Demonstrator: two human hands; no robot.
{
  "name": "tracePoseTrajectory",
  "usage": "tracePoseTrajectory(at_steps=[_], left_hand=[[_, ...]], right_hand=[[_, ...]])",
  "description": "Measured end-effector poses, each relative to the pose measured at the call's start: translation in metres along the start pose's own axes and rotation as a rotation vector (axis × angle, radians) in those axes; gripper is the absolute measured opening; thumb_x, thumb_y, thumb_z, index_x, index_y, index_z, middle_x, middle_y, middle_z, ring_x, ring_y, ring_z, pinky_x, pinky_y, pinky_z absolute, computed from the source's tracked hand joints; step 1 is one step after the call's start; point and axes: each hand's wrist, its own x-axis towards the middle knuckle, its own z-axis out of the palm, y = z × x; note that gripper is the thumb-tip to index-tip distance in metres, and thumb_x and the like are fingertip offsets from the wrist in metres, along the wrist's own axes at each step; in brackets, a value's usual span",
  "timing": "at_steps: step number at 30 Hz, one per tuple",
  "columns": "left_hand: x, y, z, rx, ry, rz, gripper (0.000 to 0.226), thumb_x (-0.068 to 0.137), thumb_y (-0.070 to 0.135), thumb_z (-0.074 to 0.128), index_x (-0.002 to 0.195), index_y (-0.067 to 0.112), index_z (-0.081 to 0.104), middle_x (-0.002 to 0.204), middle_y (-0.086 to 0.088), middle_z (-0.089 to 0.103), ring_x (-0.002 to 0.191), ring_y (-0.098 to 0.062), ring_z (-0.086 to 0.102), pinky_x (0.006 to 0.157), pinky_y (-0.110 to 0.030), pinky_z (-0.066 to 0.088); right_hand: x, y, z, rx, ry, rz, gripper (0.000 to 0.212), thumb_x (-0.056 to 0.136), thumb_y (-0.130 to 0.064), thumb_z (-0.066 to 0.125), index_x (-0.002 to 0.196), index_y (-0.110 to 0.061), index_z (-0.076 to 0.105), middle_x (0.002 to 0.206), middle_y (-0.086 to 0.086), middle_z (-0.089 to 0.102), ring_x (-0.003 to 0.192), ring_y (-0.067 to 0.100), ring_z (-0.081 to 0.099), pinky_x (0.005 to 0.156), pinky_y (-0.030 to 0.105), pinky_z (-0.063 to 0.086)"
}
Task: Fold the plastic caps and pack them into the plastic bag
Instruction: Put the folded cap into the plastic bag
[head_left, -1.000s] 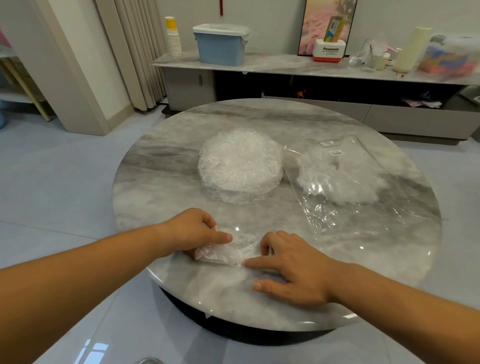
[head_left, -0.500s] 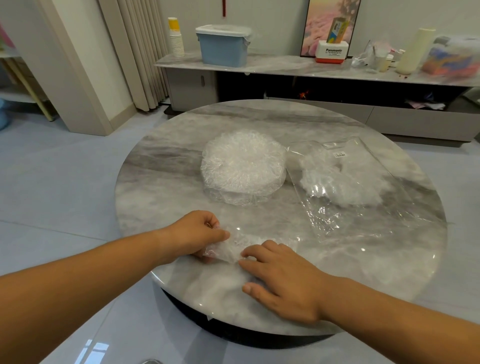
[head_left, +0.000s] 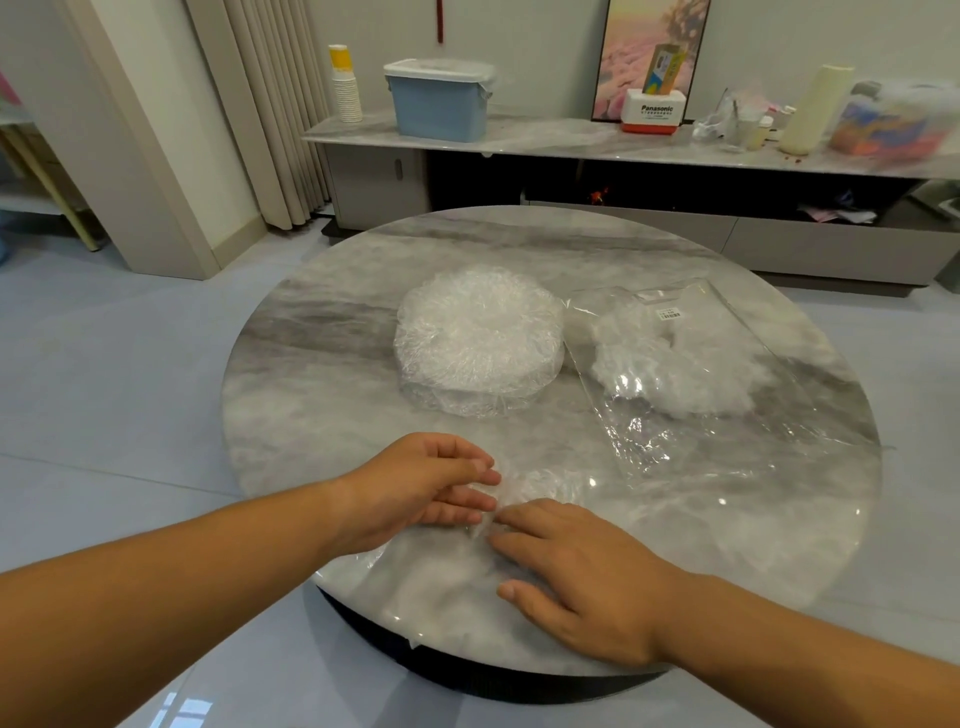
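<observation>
Cap (head_left: 524, 488) at lower centre near-transparent, outline unclear, part hidden under your right hand (head_left: 587, 577), which presses it, fingers (head_left: 522, 518) straight, slightly spread. Your left hand (head_left: 415, 483) pinches its edge.

Left hand (head_left: 418, 486) pinches clear cap (head_left: 537, 488); right hand (head_left: 584, 569) presses it onto table (head_left: 322, 395).

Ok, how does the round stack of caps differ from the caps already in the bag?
The stack of caps is a neat round pile; the bagged caps are a loose, crumpled clump. The stack lies unbagged on the table at centre; the bagged caps sit inside the clear plastic bag to its right. Both are crinkly clear plastic.
</observation>
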Motion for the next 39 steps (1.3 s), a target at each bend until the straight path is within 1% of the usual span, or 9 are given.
tracePoseTrajectory(at_steps=[5, 11, 15, 17, 20, 24, 31, 36, 39], left_hand=[[0.003, -0.002, 0.003, 0.044, -0.009, -0.055, 0.029, 0.098, -0.005, 0.050, 0.122, 0.005, 0.063, 0.121, -0.011, 0.072, 0.103, -0.027, 0.074, 0.090, -0.041, 0.059], [0.000, 0.007, 0.007, 0.019, -0.070, -0.106, 0.032, 0.097, -0.006, 0.051, 0.125, 0.007, 0.060, 0.124, -0.011, 0.070, 0.103, -0.034, 0.073, 0.094, -0.047, 0.056], [0.004, 0.014, 0.009, 0.088, 0.013, -0.048, 0.026, 0.094, 0.000, 0.064, 0.119, 0.007, 0.061, 0.107, -0.014, 0.075, 0.092, -0.030, 0.075, 0.074, -0.038, 0.063], [0.011, 0.015, 0.006, 0.293, 0.141, 0.064, 0.022, 0.089, 0.007, 0.074, 0.110, 0.009, 0.065, 0.094, -0.011, 0.076, 0.080, -0.021, 0.074, 0.063, -0.030, 0.060], [0.022, 0.015, 0.004, 0.749, 0.235, 0.159, 0.026, 0.079, 0.027, 0.085, 0.098, 0.022, 0.069, 0.093, 0.000, 0.070, 0.081, -0.011, 0.068, 0.078, -0.027, 0.058], [0.029, 0.020, 0.015, 0.886, 0.176, 0.059, 0.038, 0.073, 0.038, 0.089, 0.102, 0.023, 0.068, 0.096, 0.002, 0.070, 0.085, -0.010, 0.067, 0.078, -0.024, 0.056], [0.035, 0.016, 0.021, 0.722, 0.063, -0.156, 0.021, 0.079, 0.020, 0.085, 0.088, 0.010, 0.069, 0.078, -0.009, 0.067, 0.068, -0.020, 0.061, 0.062, -0.030, 0.053], [0.035, 0.015, 0.020, 0.423, 0.076, -0.068, 0.016, 0.082, 0.008, 0.079, 0.088, 0.011, 0.064, 0.083, -0.013, 0.063, 0.078, -0.026, 0.058, 0.070, -0.036, 0.047], [0.033, 0.017, 0.024, 0.148, 0.072, 0.000, 0.028, 0.078, 0.006, 0.077, 0.102, 0.005, 0.062, 0.102, -0.028, 0.067, 0.096, -0.033, 0.062, 0.098, -0.052, 0.051]], right_hand=[[-0.016, -0.005, -0.005, 0.031, 0.134, -0.016, 0.034, 0.101, -0.042, 0.045, 0.122, -0.022, 0.063, 0.133, -0.003, 0.055, 0.117, 0.015, 0.053, 0.099, 0.030, 0.046], [-0.012, -0.008, 0.003, 0.109, 0.046, 0.090, 0.050, 0.101, -0.046, 0.039, 0.143, -0.020, 0.045, 0.149, -0.005, 0.039, 0.129, 0.017, 0.040, 0.110, 0.031, 0.036], [-0.013, -0.007, 0.003, 0.066, 0.041, 0.129, 0.059, 0.097, -0.053, 0.026, 0.131, -0.015, 0.056, 0.133, -0.002, 0.053, 0.117, 0.018, 0.045, 0.105, 0.031, 0.038], [-0.014, -0.004, 0.003, 0.038, 0.044, 0.124, 0.059, 0.098, -0.053, 0.025, 0.127, -0.015, 0.059, 0.128, -0.002, 0.056, 0.112, 0.017, 0.046, 0.103, 0.031, 0.038], [-0.017, 0.000, 0.005, 0.024, 0.057, 0.104, 0.050, 0.100, -0.051, 0.032, 0.127, -0.017, 0.060, 0.130, -0.004, 0.057, 0.112, 0.016, 0.048, 0.104, 0.030, 0.038], [-0.025, 0.005, 0.003, 0.030, 0.032, 0.085, 0.052, 0.100, -0.054, 0.034, 0.134, -0.021, 0.056, 0.140, -0.007, 0.051, 0.124, 0.015, 0.045, 0.108, 0.032, 0.036], [-0.034, 0.015, -0.002, 0.091, 0.032, 0.070, 0.057, 0.098, -0.058, 0.037, 0.140, -0.024, 0.054, 0.147, -0.010, 0.048, 0.138, 0.007, 0.036, 0.116, 0.032, 0.029], [-0.032, 0.017, -0.014, 0.401, 0.131, 0.229, 0.065, 0.089, -0.066, 0.037, 0.141, -0.029, 0.053, 0.140, -0.018, 0.050, 0.129, -0.006, 0.041, 0.110, 0.017, 0.032], [-0.024, 0.016, -0.026, 0.678, 0.304, 0.386, 0.039, 0.096, -0.054, 0.051, 0.126, -0.032, 0.062, 0.125, -0.020, 0.051, 0.117, -0.008, 0.050, 0.100, 0.014, 0.039]])
